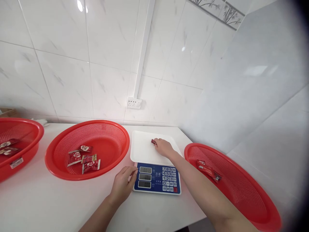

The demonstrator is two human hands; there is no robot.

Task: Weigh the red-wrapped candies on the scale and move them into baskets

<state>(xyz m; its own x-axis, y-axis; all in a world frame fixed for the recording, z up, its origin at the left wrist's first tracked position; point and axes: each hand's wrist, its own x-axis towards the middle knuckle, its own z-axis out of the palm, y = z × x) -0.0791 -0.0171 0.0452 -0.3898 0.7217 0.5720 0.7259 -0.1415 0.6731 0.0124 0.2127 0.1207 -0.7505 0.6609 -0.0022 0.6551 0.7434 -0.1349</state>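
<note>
My right hand [163,147] is over the white weighing tray [142,151] of a digital scale, its fingers closed on a small dark red packet [154,141]. Part of that packet is hidden by the fingers. At the left edge of the scale's blue panel [158,174] rests my left hand [123,184], thumb and fingers apart with nothing between them. Its fingertips appear to touch the panel's edge beside the number displays [145,177]. Left of the scale, a red mesh basket [116,145] holds several red and white wrapped packets [91,166].
Another red basket [251,183] with a few packets [206,169] stands to the right, below my forearm. A third basket [26,158] with packets [9,150] is at the far left. Behind the white table [72,199] rises a tiled wall with a power socket [134,103].
</note>
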